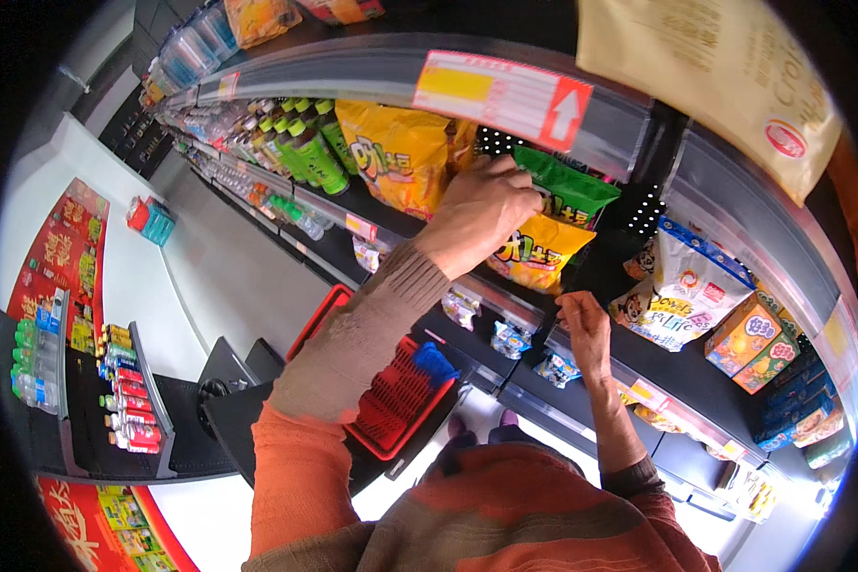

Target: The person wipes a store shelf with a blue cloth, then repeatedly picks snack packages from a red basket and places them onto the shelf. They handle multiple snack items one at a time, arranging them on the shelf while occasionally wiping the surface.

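Observation:
My left hand [490,207] reaches over the shelf, with its bent fingers at the left edge of a green snack bag [561,182]. A smaller yellow snack bag [540,250] stands in front of the green one, just below that hand. Whether the fingers grip either bag is hidden. My right hand [586,325] is at the shelf's front edge, its fingers curled beside the yellow bag's lower corner; contact is unclear. A large yellow snack bag [400,154] stands to the left of my left hand.
Green-capped bottles [314,157] stand farther left; a white snack bag [683,286] and an orange carton [743,336] are on the right. Small packets [509,339] lie on the lower shelf. A red basket [393,400] holds a blue item. A beige bag [722,79] juts out overhead.

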`<act>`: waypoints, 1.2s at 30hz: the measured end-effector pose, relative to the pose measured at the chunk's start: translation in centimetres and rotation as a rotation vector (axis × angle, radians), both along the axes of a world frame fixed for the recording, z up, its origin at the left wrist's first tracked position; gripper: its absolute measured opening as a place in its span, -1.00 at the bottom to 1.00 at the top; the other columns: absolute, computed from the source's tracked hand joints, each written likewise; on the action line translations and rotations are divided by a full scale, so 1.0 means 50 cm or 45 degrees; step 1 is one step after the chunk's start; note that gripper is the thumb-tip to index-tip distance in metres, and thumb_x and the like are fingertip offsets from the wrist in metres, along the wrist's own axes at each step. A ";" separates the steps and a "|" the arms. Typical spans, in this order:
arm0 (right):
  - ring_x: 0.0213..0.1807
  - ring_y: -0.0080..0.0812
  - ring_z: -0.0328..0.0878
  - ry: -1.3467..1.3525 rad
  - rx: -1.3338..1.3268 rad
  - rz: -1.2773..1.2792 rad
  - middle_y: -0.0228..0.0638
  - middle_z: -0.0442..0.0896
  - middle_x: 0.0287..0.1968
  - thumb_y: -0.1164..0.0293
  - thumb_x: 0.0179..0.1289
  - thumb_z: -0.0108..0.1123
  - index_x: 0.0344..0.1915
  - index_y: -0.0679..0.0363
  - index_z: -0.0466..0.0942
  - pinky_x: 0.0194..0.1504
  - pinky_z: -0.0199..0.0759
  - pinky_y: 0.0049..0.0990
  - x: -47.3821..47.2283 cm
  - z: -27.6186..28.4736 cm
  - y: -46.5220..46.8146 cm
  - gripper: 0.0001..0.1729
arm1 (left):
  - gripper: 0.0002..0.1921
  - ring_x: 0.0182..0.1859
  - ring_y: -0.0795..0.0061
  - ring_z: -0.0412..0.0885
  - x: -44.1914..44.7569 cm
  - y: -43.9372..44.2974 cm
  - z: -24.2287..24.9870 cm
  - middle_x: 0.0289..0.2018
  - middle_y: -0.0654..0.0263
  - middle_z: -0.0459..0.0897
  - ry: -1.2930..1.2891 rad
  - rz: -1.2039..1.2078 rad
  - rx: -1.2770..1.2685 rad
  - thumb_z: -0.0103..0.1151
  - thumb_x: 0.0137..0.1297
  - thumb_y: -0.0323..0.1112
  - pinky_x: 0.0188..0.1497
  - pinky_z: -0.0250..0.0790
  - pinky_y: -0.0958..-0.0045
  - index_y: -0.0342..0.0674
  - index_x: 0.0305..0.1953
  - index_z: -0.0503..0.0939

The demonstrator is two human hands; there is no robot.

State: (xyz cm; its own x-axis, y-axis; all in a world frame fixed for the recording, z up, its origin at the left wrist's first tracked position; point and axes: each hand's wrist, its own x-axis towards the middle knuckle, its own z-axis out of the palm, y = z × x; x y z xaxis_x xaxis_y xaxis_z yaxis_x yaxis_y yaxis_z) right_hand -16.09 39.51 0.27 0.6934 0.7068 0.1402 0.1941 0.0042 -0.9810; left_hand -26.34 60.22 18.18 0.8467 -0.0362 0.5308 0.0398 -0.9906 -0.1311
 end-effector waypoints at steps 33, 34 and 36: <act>-0.27 -0.59 0.52 -0.497 -0.308 0.046 -0.36 0.67 -0.25 0.37 0.50 0.11 -0.04 0.24 0.61 -0.22 0.43 -0.55 0.083 -0.044 -0.001 -0.79 | -0.72 -0.32 0.02 0.60 -0.781 -0.128 -1.122 -0.36 0.24 0.68 -0.918 1.687 -2.008 0.05 0.42 -0.11 -0.25 0.46 0.17 -0.19 -0.23 0.61; -0.27 -0.59 0.52 -0.489 -0.282 0.046 -0.36 0.67 -0.25 0.39 0.49 0.12 -0.05 0.24 0.62 -0.21 0.43 -0.55 0.083 -0.045 -0.001 -0.80 | -0.71 -0.31 0.05 0.61 -0.777 -0.138 -1.121 -0.36 0.25 0.68 -0.639 1.796 -1.937 0.05 0.42 -0.09 -0.26 0.47 0.18 -0.18 -0.22 0.63; -0.26 -0.59 0.51 -0.506 -0.305 0.040 -0.38 0.67 -0.24 0.41 0.48 0.12 -0.05 0.23 0.61 -0.21 0.43 -0.56 0.083 -0.046 -0.002 -0.82 | -0.70 -0.31 0.13 0.65 -0.768 -0.151 -1.092 -0.37 0.27 0.69 0.018 1.923 -1.702 0.06 0.42 -0.06 -0.31 0.49 0.20 -0.15 -0.21 0.66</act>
State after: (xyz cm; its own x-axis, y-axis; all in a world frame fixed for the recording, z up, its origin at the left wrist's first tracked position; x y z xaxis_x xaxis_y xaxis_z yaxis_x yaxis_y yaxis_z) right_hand -11.94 39.43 -2.04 0.5965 0.7716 0.2207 0.5586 -0.2017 -0.8045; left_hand -64.73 52.65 -36.44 -0.1818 0.9034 -0.3884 0.7760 0.3744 0.5076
